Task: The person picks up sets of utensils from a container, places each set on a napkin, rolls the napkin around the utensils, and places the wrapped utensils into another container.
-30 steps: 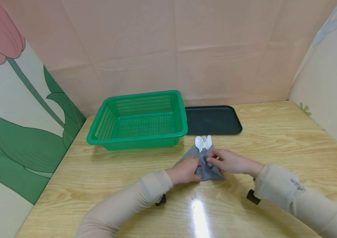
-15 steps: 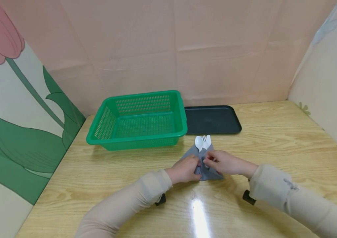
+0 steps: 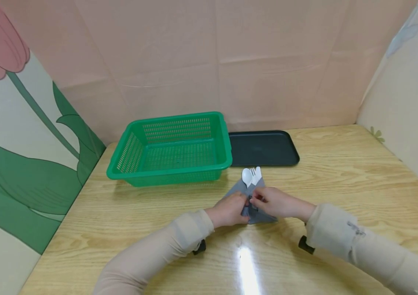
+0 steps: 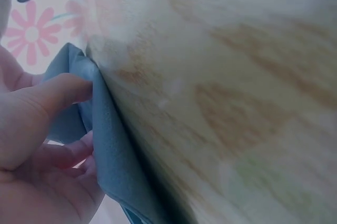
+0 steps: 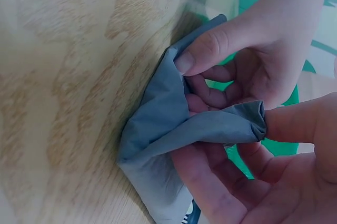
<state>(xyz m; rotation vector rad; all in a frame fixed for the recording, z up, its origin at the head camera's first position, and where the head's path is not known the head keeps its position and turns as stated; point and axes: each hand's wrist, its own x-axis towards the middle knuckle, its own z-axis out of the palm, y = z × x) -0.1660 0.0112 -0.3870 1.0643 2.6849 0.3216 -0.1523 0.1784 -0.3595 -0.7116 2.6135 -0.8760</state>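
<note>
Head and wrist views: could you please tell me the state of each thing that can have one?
Grey cloth napkin, creased, partly folded
White oval-bowled spoon, bowl exposed, handle hidden
White fork, tines exposed, handle hidden
White narrow knife, tip exposed, rest hidden
Green perforated plastic basket, upright, open-topped
Black rectangular tray, flat, partly hidden by the basket
Left hand, gripping the napkin
Right hand, pinching a napkin fold

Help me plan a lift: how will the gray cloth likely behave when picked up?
The gray cloth is probably floppy, as it bends into soft folds. Its edges look thin, so it is likely light by itself. The white spoon, fork and knife stick out of its far end and might slide out if it tips.
</note>
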